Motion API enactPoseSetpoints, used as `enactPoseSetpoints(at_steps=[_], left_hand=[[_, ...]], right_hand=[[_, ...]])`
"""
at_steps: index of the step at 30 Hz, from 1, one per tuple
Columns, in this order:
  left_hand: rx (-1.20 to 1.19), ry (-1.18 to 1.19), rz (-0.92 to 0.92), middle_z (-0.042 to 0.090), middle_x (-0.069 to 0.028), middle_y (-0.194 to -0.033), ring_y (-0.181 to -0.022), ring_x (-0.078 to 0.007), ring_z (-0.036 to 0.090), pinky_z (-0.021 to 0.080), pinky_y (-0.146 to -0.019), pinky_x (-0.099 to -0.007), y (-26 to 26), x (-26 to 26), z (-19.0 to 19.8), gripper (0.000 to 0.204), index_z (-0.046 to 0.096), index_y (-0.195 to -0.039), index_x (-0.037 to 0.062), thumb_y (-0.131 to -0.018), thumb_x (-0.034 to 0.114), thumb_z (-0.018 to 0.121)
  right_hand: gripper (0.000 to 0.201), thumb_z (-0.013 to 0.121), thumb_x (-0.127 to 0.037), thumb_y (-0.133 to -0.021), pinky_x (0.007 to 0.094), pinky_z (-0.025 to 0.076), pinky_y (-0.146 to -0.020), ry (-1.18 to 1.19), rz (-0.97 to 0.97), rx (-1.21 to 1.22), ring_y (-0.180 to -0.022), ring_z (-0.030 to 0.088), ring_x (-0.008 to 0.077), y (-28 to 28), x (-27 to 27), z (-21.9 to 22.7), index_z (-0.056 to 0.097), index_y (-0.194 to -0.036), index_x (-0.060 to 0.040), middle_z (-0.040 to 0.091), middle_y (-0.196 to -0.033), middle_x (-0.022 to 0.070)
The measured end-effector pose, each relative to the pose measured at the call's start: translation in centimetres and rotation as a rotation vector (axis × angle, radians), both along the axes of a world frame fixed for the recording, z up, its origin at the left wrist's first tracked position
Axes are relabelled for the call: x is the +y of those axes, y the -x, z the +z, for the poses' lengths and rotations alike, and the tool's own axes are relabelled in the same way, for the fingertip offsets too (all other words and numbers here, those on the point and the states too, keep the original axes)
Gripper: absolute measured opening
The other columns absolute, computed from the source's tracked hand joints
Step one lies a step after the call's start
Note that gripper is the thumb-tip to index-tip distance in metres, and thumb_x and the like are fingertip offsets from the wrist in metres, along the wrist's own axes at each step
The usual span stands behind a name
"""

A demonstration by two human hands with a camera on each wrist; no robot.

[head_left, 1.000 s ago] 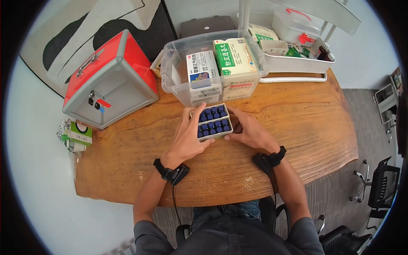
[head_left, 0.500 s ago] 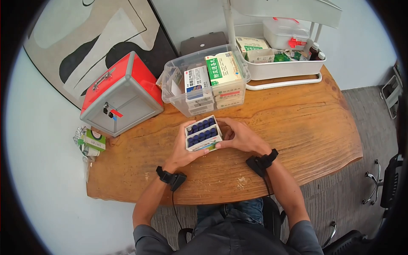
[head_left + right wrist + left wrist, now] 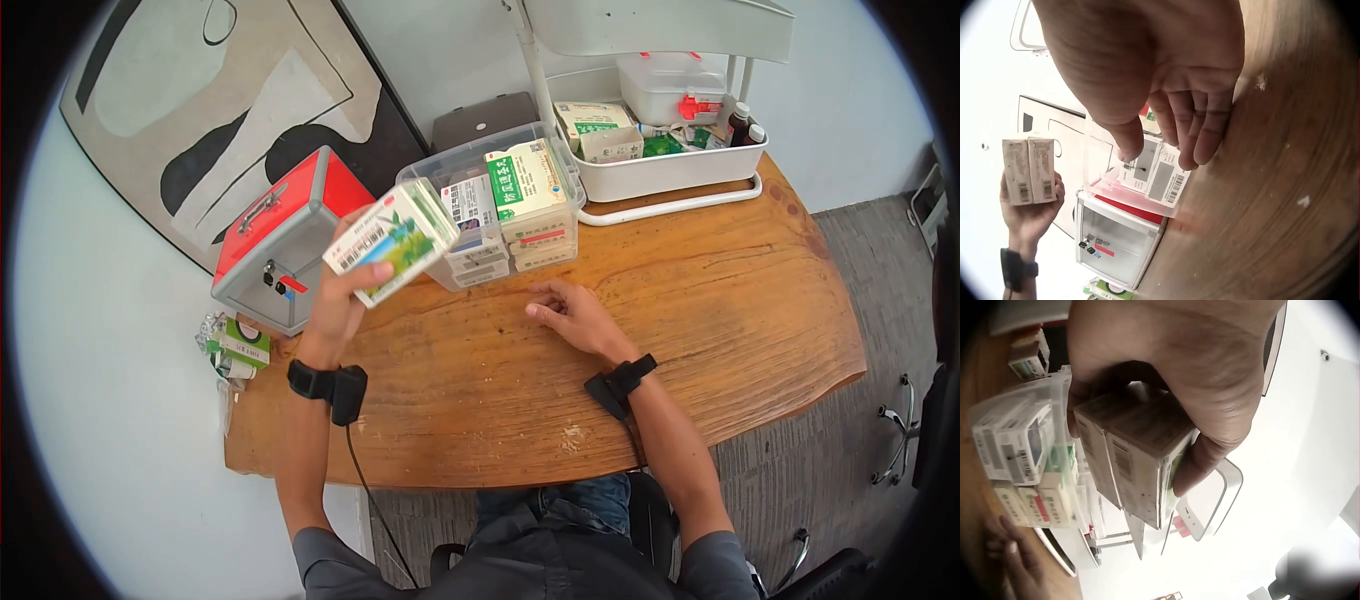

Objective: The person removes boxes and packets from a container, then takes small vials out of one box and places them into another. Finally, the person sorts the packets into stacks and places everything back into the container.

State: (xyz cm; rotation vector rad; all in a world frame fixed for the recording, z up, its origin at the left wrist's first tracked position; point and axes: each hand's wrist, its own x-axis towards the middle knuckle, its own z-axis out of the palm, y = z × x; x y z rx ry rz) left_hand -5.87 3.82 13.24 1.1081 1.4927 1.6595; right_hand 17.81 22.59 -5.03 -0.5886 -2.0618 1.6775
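My left hand [image 3: 337, 310] holds up a pair of small medicine boxes [image 3: 395, 245], tilted, with the thumb across a printed face of green leaves. From the left wrist view the two cartons [image 3: 1125, 456] stand flat against each other, gripped between thumb and fingers, barcoded ends showing. They overlap the left side of the clear plastic bin [image 3: 465, 160] in the head view. My right hand [image 3: 578, 318] is low over the wooden table, fingers loosely bent and holding nothing. In the right wrist view its relaxed fingers [image 3: 1210, 125] appear in front of the bin's boxes.
Inside the bin are green-and-white medicine boxes [image 3: 525, 185] and a grey-white box [image 3: 468, 203]. A red-and-silver cabinet [image 3: 340, 190] with keys stands left. At the back right, a white tray [image 3: 690, 178] holds cartons, brown bottles and a clear case. A green carton [image 3: 247, 342] lies at the left edge.
My left hand has lifted the paired boxes up and to the left and tipped them, so the dark blue caps no longer show. The right hand has let go and stays low over the table.
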Motion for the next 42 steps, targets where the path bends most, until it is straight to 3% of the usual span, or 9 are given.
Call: enactPoseSetpoints(at_steps=[3, 5, 9, 11, 13, 17, 27, 42], left_hand=[[-0.065, 0.059, 0.003, 0.061, -0.0163, -0.141, -0.132, -0.0255, 0.061, 0.049, -0.111, -0.0369, 2.0, 2.1, 1.1, 0.075, 0.045, -0.148, -0.0036, -0.082, 0.009, 0.078], [-0.066, 0.067, -0.005, 0.061, -0.0163, -0.139, -0.129, -0.0243, 0.061, 0.048, -0.110, -0.0369, 1.8, 3.7, 1.9, 0.074, 0.044, -0.147, -0.0044, -0.083, 0.008, 0.079], [0.112, 0.068, 0.091, 0.061, -0.0174, -0.134, -0.127, -0.0244, 0.062, 0.046, -0.112, -0.0358, 2.7, 6.6, 1.6, 0.079, 0.042, -0.147, -0.0033, -0.080, 0.009, 0.084], [0.139, 0.076, 0.098, 0.061, -0.0179, -0.133, -0.126, -0.0246, 0.062, 0.045, -0.112, -0.0356, 3.8, 7.9, 1.1, 0.081, 0.042, -0.147, -0.0030, -0.079, 0.010, 0.085], [0.265, 0.116, 0.112, 0.060, -0.0187, -0.133, -0.126, -0.0255, 0.061, 0.046, -0.112, -0.0364, 4.7, 9.1, 0.6, 0.083, 0.042, -0.145, -0.0020, -0.077, 0.010, 0.088], [0.297, 0.142, 0.089, 0.060, -0.0191, -0.134, -0.127, -0.0256, 0.061, 0.047, -0.111, -0.0372, 5.6, 10.7, 0.0, 0.085, 0.042, -0.144, -0.0008, -0.074, 0.009, 0.090], [0.459, 0.252, -0.025, 0.056, -0.0164, -0.135, -0.130, -0.0260, 0.058, 0.047, -0.113, -0.0375, 7.1, 12.8, -2.1, 0.086, 0.040, -0.145, 0.0032, -0.075, 0.006, 0.090], [0.734, 0.351, -0.105, 0.057, -0.0208, -0.136, -0.129, -0.0323, 0.060, 0.047, -0.113, -0.0427, 7.1, 13.3, -2.8, 0.096, 0.036, -0.147, 0.0078, -0.072, 0.020, 0.095]], right_hand=[[0.051, 0.077, -0.026, -0.099, 0.0382, 0.059, -0.093, -0.067, -0.008, -0.026, -0.103, 0.075, 0.0258, -0.2, -0.2, 0.3, 0.064, -0.134, 0.0081, 0.079, -0.112, 0.0193], [0.044, 0.077, -0.022, -0.099, 0.0344, 0.059, -0.089, -0.116, -0.012, -0.014, -0.097, 0.074, 0.0206, -0.1, -0.2, 0.0, 0.067, -0.130, 0.0069, 0.079, -0.109, 0.0143], [0.043, 0.078, -0.021, -0.098, 0.0350, 0.058, -0.089, -0.108, -0.014, -0.021, -0.096, 0.074, 0.0213, -0.1, 0.0, -0.1, 0.067, -0.129, 0.0064, 0.079, -0.110, 0.0139], [0.045, 0.077, -0.022, -0.098, 0.0389, 0.060, -0.092, -0.098, -0.001, -0.009, -0.101, 0.076, 0.0281, -0.1, 0.1, -0.2, 0.066, -0.129, 0.0081, 0.079, -0.111, 0.0181], [0.044, 0.077, -0.022, -0.098, 0.0387, 0.060, -0.091, -0.095, -0.006, -0.014, -0.100, 0.076, 0.0279, -0.1, 0.1, -0.2, 0.066, -0.129, 0.0079, 0.079, -0.110, 0.0180], [0.042, 0.076, -0.019, -0.098, 0.0382, 0.060, -0.090, -0.080, -0.006, -0.014, -0.099, 0.076, 0.0274, -0.2, 0.1, -0.1, 0.066, -0.129, 0.0075, 0.079, -0.109, 0.0177], [0.040, 0.076, -0.018, -0.098, 0.0382, 0.060, -0.090, -0.098, -0.017, -0.017, -0.099, 0.076, 0.0283, -0.2, 0.1, -0.1, 0.067, -0.127, 0.0072, 0.079, -0.109, 0.0175], [0.042, 0.075, -0.017, -0.099, 0.0383, 0.060, -0.092, -0.091, 0.013, -0.043, -0.103, 0.076, 0.0280, -0.1, 0.0, 0.0, 0.064, -0.132, 0.0073, 0.078, -0.115, 0.0187]])
